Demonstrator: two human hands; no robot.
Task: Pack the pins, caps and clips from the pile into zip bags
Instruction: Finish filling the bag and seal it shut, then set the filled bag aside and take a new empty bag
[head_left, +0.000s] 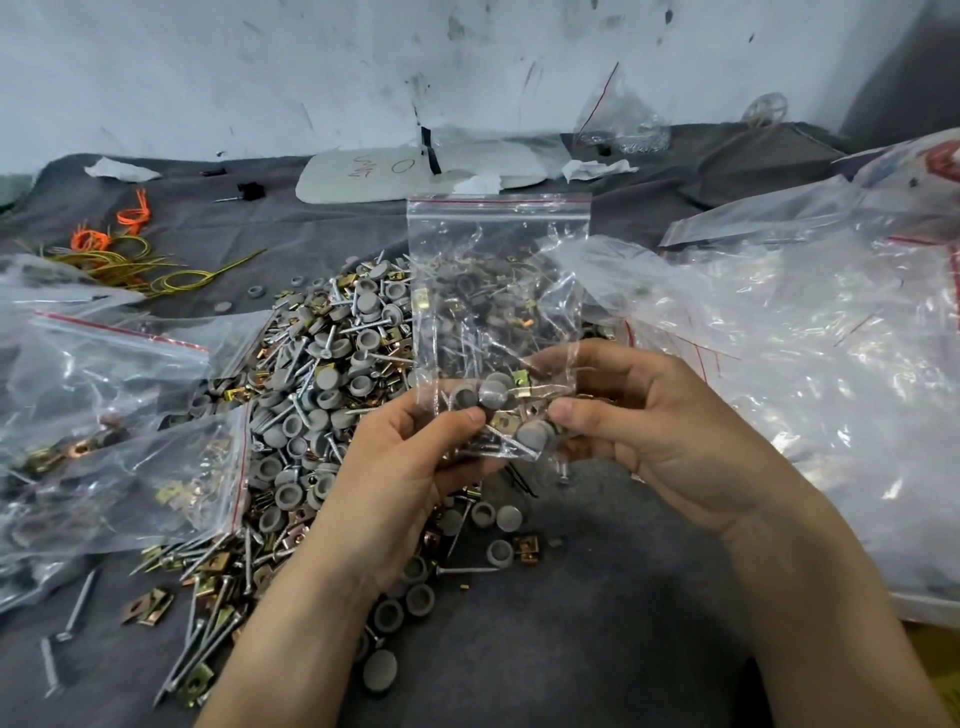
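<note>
A worker is holding a small zip bag (498, 291) upright above the middle of the cloth-covered tabletop (597, 597), just in front of the loose pile (332, 364). The left hand (410, 467) and right hand (649, 431) are both pinching its lower end, thumbs and curled fingers closing on the film around grey caps (493, 397), a brass clip (521, 382) and pins (511, 441) gathered at the bottom. Whether the red-lined mouth (498, 200) is sealed is hard to tell. Doing this well probably means settling the parts low, keeping pin points off the film, then pressing the seal corner to corner. Filled bags (119, 426) are lying toward the left edge.
</note>
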